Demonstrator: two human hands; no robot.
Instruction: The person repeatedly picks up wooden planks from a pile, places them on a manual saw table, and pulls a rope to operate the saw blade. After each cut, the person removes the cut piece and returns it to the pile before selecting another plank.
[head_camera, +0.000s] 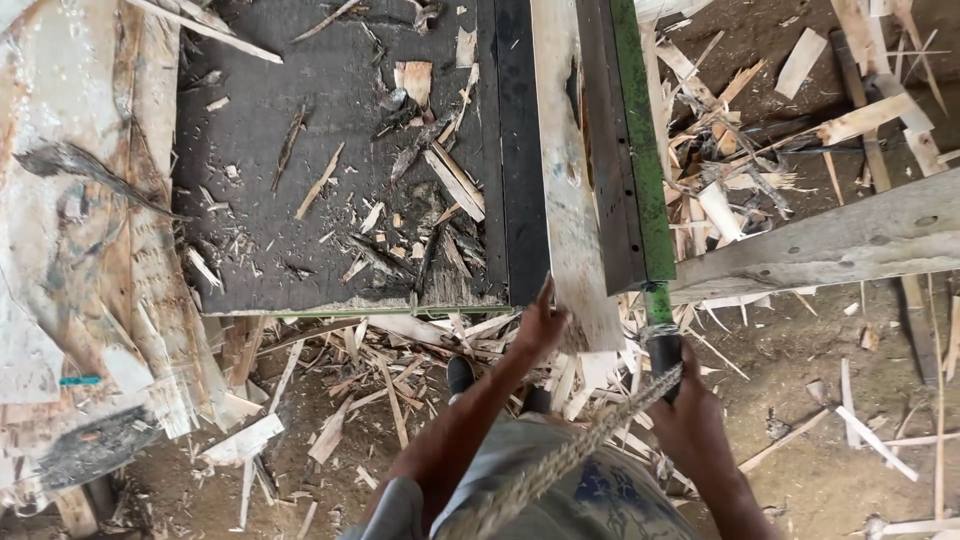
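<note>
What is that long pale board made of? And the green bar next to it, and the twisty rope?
The pale board looks like raw wood: rough, unpainted, chipped along its edge. The green bar seems to be painted metal, smooth and straight, though painted wood is possible. The rope looks like twisted plant fibre, frayed and fuzzy. The left hand touches the board; the right hand grips the bar's dark handle.

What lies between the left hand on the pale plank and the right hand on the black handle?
In the head view, between the left hand and right hand lie the pale plank's lower end, wood scraps on the ground, and a frayed rope.
</note>
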